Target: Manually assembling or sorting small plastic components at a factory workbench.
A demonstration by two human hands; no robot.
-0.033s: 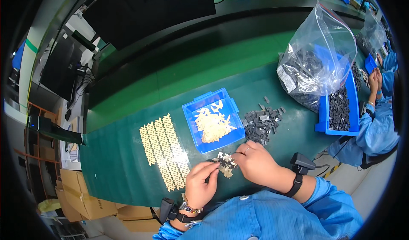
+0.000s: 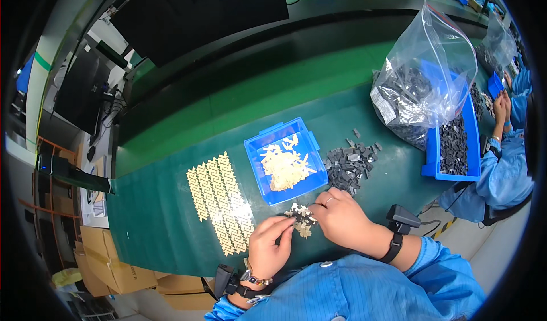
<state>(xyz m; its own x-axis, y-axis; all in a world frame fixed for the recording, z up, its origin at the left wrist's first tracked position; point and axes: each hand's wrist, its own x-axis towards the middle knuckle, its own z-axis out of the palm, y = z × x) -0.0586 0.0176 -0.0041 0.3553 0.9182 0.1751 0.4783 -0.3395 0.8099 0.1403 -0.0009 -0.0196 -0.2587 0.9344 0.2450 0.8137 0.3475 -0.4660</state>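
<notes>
The small mixed pile (image 2: 306, 228) of pale and dark pieces lies on the surface (image 2: 154, 224), between your left hand (image 2: 270, 247) and right hand (image 2: 346, 219), nearer you than the blue tray (image 2: 312, 187). Left grip: narrow, at the pile's edge; whether a piece is held cannot be told. Right grip: fingers curled, tips partly hidden; state cannot be told. Caution: a forward sweep of the right knuckles could scatter the dark pieces (image 2: 348, 164). A leftward drift could disturb the patterned sheet (image 2: 219, 198). A loose pinch could drop small parts.
</notes>
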